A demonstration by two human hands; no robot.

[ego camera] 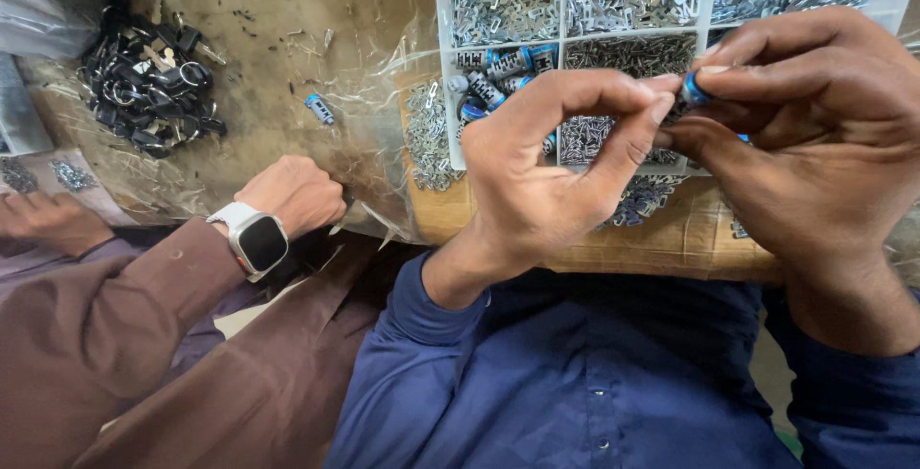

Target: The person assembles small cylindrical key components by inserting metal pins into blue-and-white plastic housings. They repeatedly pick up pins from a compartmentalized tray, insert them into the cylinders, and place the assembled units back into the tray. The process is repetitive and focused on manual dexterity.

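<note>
I sit at a worn brown table [287, 9] covered with clear plastic sheet, a white divided tray [565, 38] of small metal clips before me. My left hand [546, 172] is curled, thumb and forefinger pinched at a small blue-and-silver cylinder [692, 92]. My right hand [815, 134] closes its fingertips on the same piece. Beside me, another person's hand [292, 196], wearing a watch [254, 239], rests near a pile of black parts [149, 91].
</note>
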